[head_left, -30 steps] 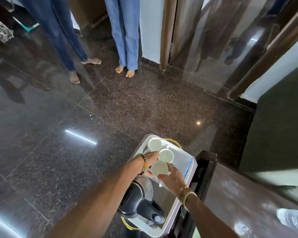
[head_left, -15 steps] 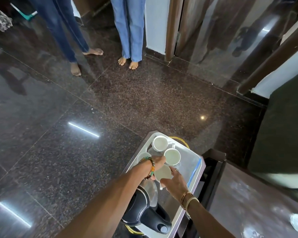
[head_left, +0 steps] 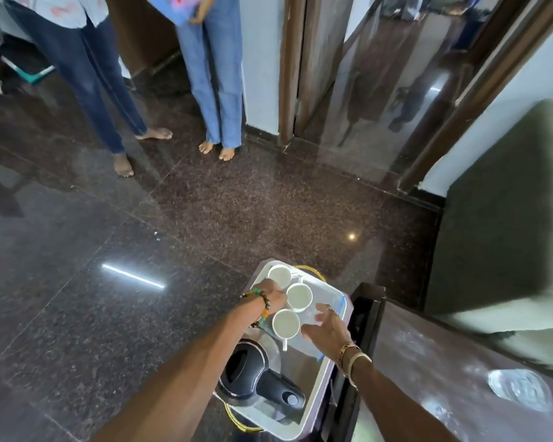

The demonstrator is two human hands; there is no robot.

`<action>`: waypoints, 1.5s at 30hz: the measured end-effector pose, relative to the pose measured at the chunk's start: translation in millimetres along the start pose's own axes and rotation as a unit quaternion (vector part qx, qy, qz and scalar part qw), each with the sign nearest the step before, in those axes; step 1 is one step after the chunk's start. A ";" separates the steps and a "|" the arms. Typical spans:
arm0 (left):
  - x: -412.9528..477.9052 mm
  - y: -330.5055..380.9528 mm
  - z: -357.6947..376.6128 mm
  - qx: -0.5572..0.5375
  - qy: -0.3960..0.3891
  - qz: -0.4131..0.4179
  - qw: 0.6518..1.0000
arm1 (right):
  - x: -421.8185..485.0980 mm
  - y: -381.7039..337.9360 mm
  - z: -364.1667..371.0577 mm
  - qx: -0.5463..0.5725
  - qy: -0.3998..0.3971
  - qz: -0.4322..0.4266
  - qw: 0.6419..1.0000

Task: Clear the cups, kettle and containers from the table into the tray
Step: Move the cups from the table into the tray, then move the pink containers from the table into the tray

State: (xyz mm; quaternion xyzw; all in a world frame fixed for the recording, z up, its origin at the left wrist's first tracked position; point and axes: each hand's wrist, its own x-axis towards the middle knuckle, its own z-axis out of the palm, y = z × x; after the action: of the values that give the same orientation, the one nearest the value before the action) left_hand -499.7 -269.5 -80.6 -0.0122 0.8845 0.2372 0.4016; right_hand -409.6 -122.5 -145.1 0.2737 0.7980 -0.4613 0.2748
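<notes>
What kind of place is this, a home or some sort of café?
Most likely a home. Two people stand barefoot on a polished dark stone floor beside wooden door frames, and a tray holds white cups and a kettle.

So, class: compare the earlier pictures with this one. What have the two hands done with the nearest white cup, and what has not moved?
The right hand has let go of the nearest white cup and opened, drawing back to its right; the cup now stands in the grey metal tray. The left hand stays among the cups. The two farther white cups and the black-lidded steel kettle kept their places.
</notes>
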 end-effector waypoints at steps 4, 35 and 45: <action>-17.1 12.8 -9.0 0.018 0.040 0.060 0.997 | -41.2 -13.8 -32.0 -0.091 0.052 -0.045 0.993; -326.8 286.4 246.9 0.180 0.114 0.519 0.828 | -454.0 264.6 -242.8 -0.114 0.553 -0.004 0.825; -479.6 367.8 425.3 0.190 0.036 0.650 0.735 | -621.3 415.5 -275.2 -0.032 0.668 0.117 0.734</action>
State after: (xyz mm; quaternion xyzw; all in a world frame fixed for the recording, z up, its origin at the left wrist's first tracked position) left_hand 46.7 158.4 173.3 0.6338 0.7176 0.2664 0.1112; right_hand 260.4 184.1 157.3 0.5940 0.7518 -0.0982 -0.2688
